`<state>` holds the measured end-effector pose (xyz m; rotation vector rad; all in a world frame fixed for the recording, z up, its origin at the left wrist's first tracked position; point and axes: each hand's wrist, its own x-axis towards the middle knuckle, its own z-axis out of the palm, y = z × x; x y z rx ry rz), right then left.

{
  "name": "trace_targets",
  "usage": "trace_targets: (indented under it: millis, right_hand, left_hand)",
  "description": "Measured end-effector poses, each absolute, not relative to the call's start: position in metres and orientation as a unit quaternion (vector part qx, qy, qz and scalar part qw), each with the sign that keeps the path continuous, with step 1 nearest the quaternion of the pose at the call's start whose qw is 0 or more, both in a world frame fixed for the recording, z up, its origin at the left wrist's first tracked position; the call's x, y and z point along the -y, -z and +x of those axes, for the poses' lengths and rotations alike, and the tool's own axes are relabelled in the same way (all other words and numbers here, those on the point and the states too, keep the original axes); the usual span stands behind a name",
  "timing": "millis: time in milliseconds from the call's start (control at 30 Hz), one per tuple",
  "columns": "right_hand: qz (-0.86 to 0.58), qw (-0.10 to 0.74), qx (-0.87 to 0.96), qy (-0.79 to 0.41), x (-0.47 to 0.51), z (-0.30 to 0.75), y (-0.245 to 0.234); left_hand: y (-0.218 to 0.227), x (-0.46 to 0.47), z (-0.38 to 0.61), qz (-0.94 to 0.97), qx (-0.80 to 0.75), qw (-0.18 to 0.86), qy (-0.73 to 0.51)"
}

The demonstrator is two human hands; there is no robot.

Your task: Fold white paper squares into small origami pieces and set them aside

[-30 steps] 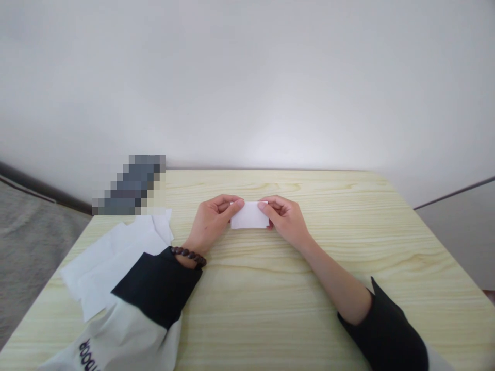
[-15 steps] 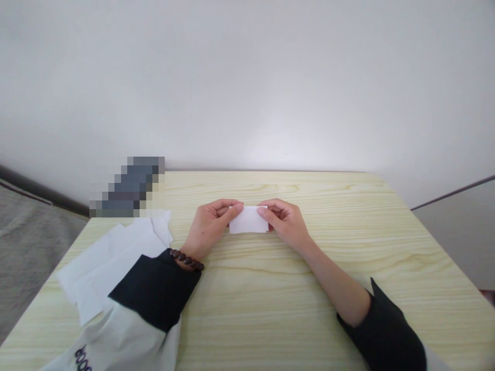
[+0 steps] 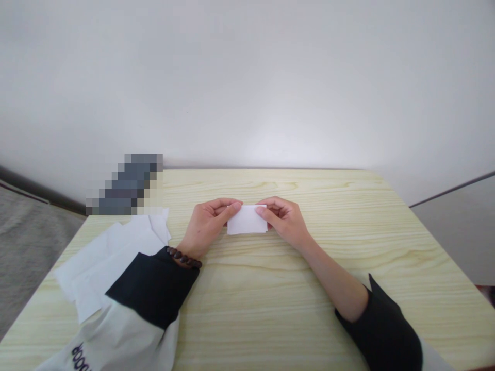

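Observation:
A small white rectangle of paper [image 3: 247,220] is held up in the middle of the view, its lower edge slightly uneven at the right corner. My left hand [image 3: 211,221] pinches its upper left corner, thumb on the near face and fingers behind. At the upper right corner my right hand [image 3: 284,219] grips it the same way. The fingertips behind the paper are hidden. A dark beaded bracelet [image 3: 184,256] circles my left wrist.
Several white paper sheets [image 3: 112,257] lie overlapping on the wooden table [image 3: 255,309], left of my left forearm. Behind them is a dark, pixelated object [image 3: 129,185]. A pale wall [image 3: 263,82] rises at the table's far edge.
Both hands keep their pinch on the paper, which tilts very slightly. The whole view has shifted a little; the sheets on the table lie as before.

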<state>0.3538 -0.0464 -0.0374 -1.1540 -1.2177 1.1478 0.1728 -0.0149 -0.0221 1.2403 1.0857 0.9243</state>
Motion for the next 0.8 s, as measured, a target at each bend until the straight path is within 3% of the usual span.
trace_targets:
  millis: [500, 800]
  right_hand:
    - [-0.474, 0.533, 0.503, -0.488, 0.0456, 0.3543, 0.0404]
    - [-0.487, 0.525, 0.531, -0.454, 0.0455, 0.3560, 0.0448]
  left_hand:
    - [0.0203, 0.0151, 0.1726, 0.544, -0.466, 0.587, -0.378]
    - [0.0157, 0.0150, 0.1712, 0.615, -0.479, 0.521, -0.348]
